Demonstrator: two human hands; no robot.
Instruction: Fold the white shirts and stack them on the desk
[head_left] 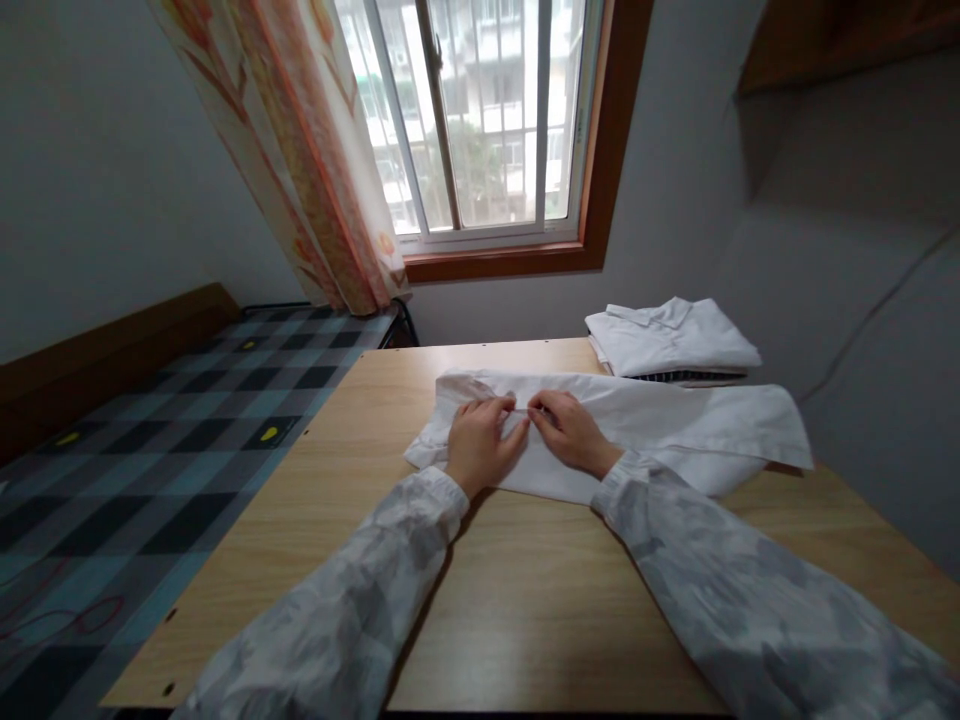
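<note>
A white shirt (675, 425) lies lengthwise across the light wooden table (547, 600), its collar end at the left and one end near the table's right side. My left hand (484, 440) rests on the cloth near the collar end, thumb and fingers pinching a bit of it. Close beside it, my right hand (574, 432) also pinches the white fabric between thumb and fingertips. The two sets of fingertips nearly meet.
A stack of folded white shirts (667, 338) sits at the table's back right, with a dark striped piece low in it. At the left is a bed with a checkered cover (187, 450). Behind are a window (487, 120) and a patterned curtain (300, 150).
</note>
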